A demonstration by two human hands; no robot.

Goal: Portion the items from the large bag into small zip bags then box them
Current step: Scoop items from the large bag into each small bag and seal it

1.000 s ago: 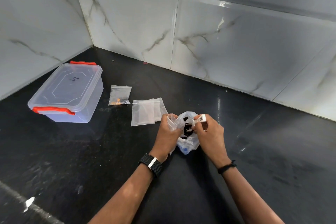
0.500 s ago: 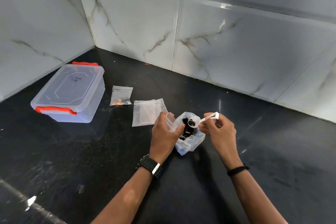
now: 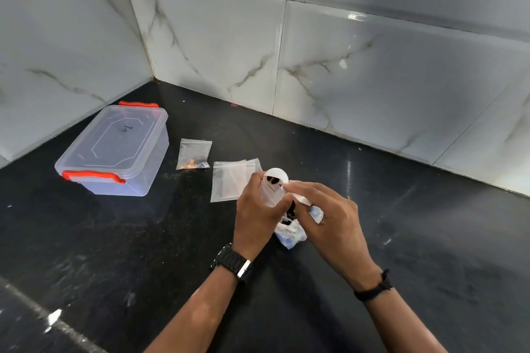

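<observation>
— Where is the small clear plastic zip bag (image 3: 271, 193) found?
— It is gripped upright in the curled left hand (image 3: 256, 213), mouth up, above the black stone counter (image 3: 143, 266). A white plastic scoop (image 3: 276, 176) with dark pieces in it is tipped at that mouth.
— How is the scoop held?
— Its handle is pinched by the right hand (image 3: 329, 221), fingers bent, wrist angled inward.
— And the large crumpled clear bag (image 3: 291, 233)?
— It is seen on the counter beneath both hands, touching them.
— What is laid further out?
— Empty flat zip bags (image 3: 229, 183) are stacked just left, a filled small zip bag (image 3: 193, 153) beyond, and a lidded clear box with orange clasps (image 3: 114, 149) further left.
</observation>
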